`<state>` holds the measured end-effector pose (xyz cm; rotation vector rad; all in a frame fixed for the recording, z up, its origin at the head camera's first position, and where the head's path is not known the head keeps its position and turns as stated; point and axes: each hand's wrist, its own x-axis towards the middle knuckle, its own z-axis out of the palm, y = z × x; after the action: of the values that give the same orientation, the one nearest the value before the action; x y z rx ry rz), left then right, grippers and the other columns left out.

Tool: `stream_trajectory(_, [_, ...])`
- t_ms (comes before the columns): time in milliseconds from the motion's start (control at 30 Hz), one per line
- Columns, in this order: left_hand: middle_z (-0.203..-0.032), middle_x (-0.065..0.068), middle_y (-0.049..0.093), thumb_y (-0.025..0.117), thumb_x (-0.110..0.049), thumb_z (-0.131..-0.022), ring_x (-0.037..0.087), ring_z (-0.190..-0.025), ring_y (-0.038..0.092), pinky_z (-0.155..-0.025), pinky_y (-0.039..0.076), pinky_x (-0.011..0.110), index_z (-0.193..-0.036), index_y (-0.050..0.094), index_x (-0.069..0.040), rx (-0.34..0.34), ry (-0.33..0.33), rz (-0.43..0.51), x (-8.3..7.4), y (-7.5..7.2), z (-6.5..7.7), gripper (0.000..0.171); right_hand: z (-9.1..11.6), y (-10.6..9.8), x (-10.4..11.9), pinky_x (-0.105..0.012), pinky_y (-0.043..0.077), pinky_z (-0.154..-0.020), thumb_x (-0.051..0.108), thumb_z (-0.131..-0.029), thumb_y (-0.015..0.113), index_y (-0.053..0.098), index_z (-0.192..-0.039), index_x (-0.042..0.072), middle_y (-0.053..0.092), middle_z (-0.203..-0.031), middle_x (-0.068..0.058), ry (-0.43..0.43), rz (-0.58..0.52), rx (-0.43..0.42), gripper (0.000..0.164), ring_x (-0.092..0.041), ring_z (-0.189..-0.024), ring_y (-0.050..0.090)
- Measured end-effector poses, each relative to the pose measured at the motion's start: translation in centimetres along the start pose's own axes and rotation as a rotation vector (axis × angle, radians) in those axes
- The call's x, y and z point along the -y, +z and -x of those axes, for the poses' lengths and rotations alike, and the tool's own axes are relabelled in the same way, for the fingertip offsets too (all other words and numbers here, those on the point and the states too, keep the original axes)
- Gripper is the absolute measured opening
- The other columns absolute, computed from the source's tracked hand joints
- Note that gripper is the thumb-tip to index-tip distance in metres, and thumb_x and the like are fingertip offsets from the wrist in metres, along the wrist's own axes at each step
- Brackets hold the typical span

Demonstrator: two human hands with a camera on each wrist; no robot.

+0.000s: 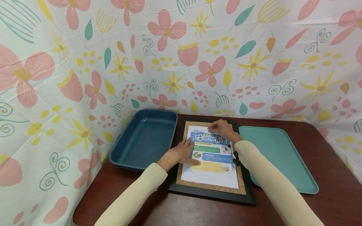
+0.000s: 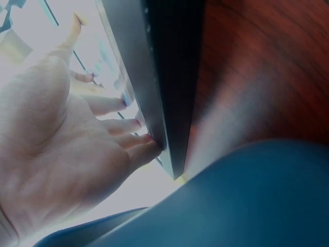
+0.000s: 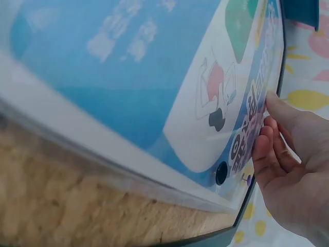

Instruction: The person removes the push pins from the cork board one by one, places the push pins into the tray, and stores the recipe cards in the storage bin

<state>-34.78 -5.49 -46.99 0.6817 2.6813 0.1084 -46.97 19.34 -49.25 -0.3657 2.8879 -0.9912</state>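
A printed sheet [image 1: 209, 174] with blue and green panels lies on a cork board [image 1: 207, 187] in a black frame [image 1: 212, 196]. My left hand [image 1: 183, 152] rests spread on the sheet's left side; in the left wrist view its fingers [image 2: 110, 105] reach over by the frame edge. Up at the sheet's top, my right hand [image 1: 223, 128] pinches a small reddish pushpin [image 1: 212, 126], mostly hidden by the fingertips. The right wrist view shows a black round pushpin [image 3: 221, 173] and a purple pushpin [image 3: 249, 180] near the sheet's corner, below the bent fingers.
A deep blue tray [image 1: 144, 141] stands left of the board, close to my left wrist. To the right lies a flat turquoise tray [image 1: 282, 157], partly under my right forearm. Everything is on a dark red-brown table [image 1: 158, 207], with a flowered cloth [image 1: 169, 62] hanging behind.
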Motion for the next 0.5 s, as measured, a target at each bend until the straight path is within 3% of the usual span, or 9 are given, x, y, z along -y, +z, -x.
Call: stream_trajectory(500, [-0.174,0.015,0.005,0.06,-0.072,-0.094,0.034,-0.16,0.007,-0.127,0.02,0.045,-0.168,0.015,-0.009,-0.009,0.014,-0.012,-0.27,-0.02,0.17,0.107,-0.27,-0.05,-0.66,-0.04,0.053,-0.088,0.021,-0.097,0.077,0.079,-0.116,0.004,0.076,-0.109,-0.014,0.02,-0.031,0.001,0.025,-0.025,-0.089,0.064])
